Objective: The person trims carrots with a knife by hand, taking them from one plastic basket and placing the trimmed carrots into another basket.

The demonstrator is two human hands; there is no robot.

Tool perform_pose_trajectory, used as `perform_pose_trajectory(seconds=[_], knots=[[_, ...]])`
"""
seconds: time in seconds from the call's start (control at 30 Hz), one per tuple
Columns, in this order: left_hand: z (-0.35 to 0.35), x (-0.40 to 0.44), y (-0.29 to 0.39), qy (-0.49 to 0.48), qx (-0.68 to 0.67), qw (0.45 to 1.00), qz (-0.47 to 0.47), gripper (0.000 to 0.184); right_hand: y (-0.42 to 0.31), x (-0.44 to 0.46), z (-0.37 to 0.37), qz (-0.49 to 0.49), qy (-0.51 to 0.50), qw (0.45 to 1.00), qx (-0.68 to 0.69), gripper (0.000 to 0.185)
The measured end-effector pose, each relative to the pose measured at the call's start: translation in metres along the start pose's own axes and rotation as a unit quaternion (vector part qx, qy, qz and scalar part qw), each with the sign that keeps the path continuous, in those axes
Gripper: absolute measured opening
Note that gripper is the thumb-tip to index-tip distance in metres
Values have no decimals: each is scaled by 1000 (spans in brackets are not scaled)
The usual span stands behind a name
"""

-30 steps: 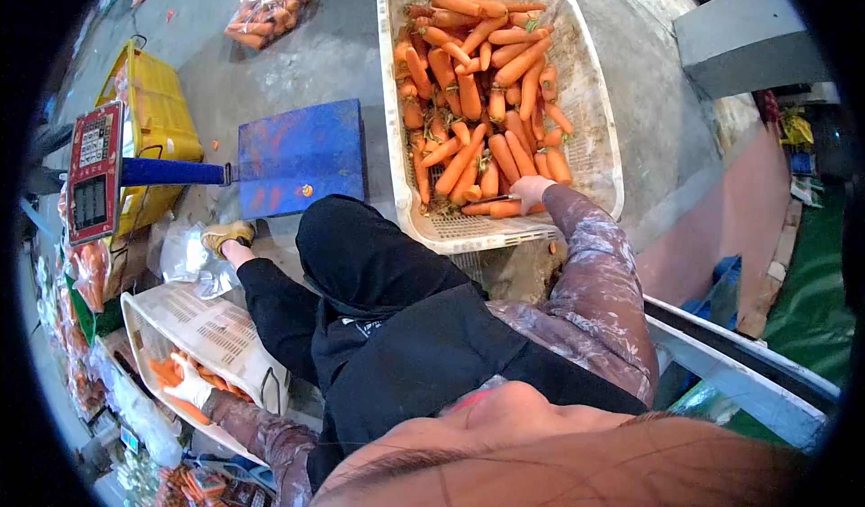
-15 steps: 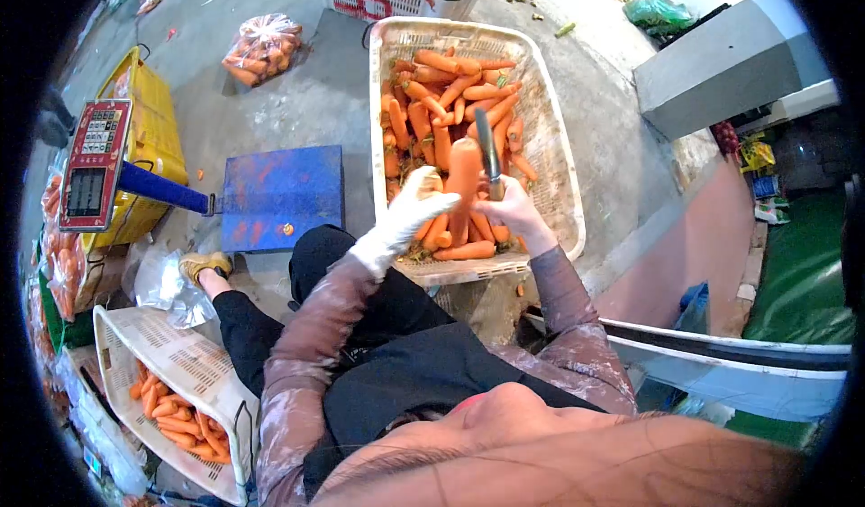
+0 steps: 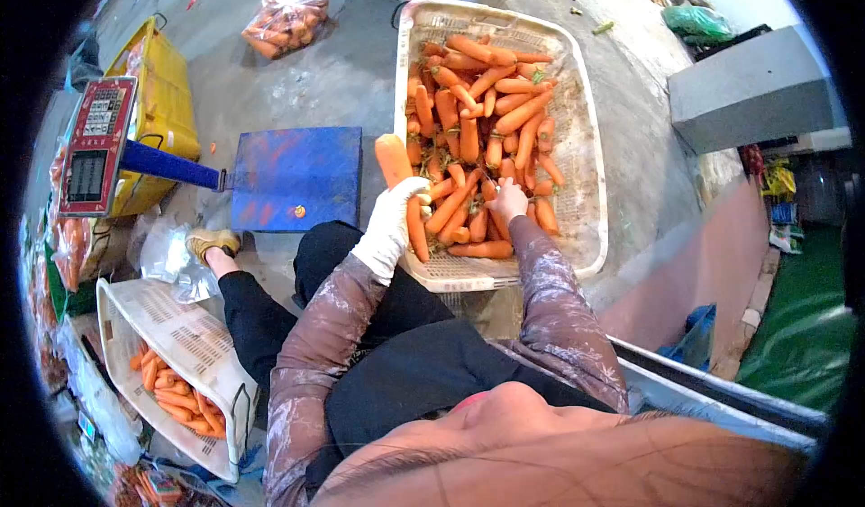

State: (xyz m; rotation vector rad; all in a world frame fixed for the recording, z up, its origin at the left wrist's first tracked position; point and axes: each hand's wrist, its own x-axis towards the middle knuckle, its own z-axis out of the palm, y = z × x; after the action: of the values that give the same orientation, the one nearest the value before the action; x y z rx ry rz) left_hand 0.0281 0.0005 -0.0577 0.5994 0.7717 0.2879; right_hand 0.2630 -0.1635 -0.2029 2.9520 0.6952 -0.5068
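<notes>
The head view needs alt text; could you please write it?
A gloved left hand holds a large carrot at the rim of a crate of carrots; the bare right hand is among them. A blue scale stands nearby.

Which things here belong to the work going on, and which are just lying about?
Seemingly in use:
left hand, holding a large carrot
right hand, at the loose carrots
white crate around them

Seemingly lying about:
bagged carrots
yellow crate
green bag

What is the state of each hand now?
Left hand: closed, holding a large carrot.
Right hand: at the carrots in the crate; its grip cannot be told.
</notes>
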Motion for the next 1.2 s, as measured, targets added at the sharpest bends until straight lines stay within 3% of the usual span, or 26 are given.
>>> perform_pose_trajectory(seconds=[0.1,0.23,0.27,0.43,0.5,0.53,0.57,0.63,0.7,0.73,0.77,0.83,0.9,0.93,0.97,1.07,1.2], knots=[[4,5,-5,-14,55,998,2,25,-10,-3,5,34,-11,999,32,49],[16,2,-3,-37,103,991,72,24,1,-6,4,-26,-9,999,36,52],[21,-2,0,-50,111,988,97,25,-1,-3,6,-4,-2,999,34,60],[26,-7,-4,-55,165,965,197,32,8,13,12,17,-22,996,82,62],[28,-13,-2,-55,187,957,217,32,2,15,6,28,-31,997,71,58],[29,-15,-1,-48,206,948,239,32,2,12,3,32,-36,997,66,40],[29,-16,0,-49,207,947,241,32,4,14,2,32,-35,997,67,40],[23,-17,3,-117,157,972,130,32,8,19,-2,-37,-83,992,85,52],[20,-15,-1,-111,147,972,144,32,5,22,6,-56,-81,994,54,53],[17,-14,-2,-130,103,980,106,32,5,24,10,-70,-79,994,22,54],[16,-14,-2,-149,58,985,67,32,0,18,9,-71,-78,994,23,54],[17,-13,-3,-147,84,980,101,35,-13,5,4,-8,-54,998,-5,59],[19,-15,4,-132,59,989,5,43,-13,12,17,1,-41,999,-6,61],[23,-17,6,-101,57,993,-19,59,-15,17,20,35,-26,999,-5,42],[23,-16,7,-98,58,993,-15,59,-19,20,22,67,-14,998,-3,25],[22,-14,12,-73,-91,985,-126,75,-18,24,29,54,1,997,58,23],[25,-13,15,-84,-141,979,-122,74,-19,29,41,51,30,991,122,26]])
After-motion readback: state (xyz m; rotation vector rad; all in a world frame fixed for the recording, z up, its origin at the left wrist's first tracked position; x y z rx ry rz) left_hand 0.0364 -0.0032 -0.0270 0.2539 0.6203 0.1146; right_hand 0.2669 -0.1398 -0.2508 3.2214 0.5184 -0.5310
